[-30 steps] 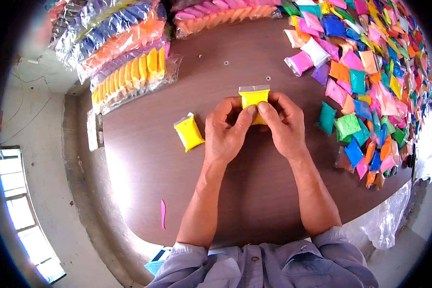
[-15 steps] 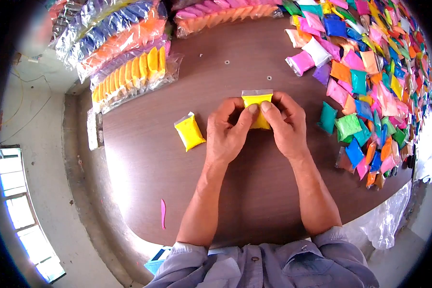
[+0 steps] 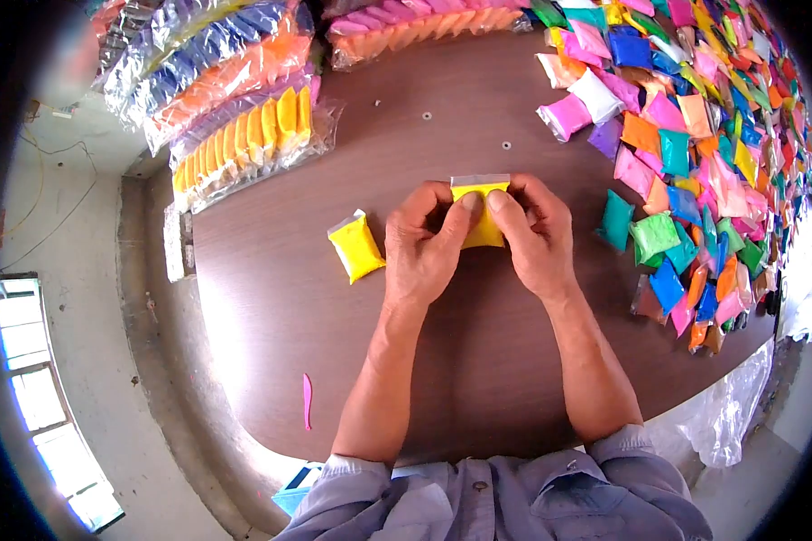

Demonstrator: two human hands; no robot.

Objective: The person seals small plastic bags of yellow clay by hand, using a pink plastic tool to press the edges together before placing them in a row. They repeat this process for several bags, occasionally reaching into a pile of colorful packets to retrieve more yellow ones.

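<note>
In the head view, we judge the step in hand to be pressing a yellow packet [image 3: 485,224] with both thumbs; the next move would call for even, gentle pressure — a hard squeeze could strain the film. The packet is over the middle of the bench [image 3: 487,361], clear strip toward the far edge; we cannot tell if it touches the top.

Our left hand [image 3: 427,236] and right hand [image 3: 539,233] both grip it, one at each side, thumbs nearly meeting on its face — the other fingers curl mostly out of sight. Our forearms reach in from the near edge, converging. A spare packet [image 3: 357,250] lies toward the left edge, just beside the left hand.
</note>
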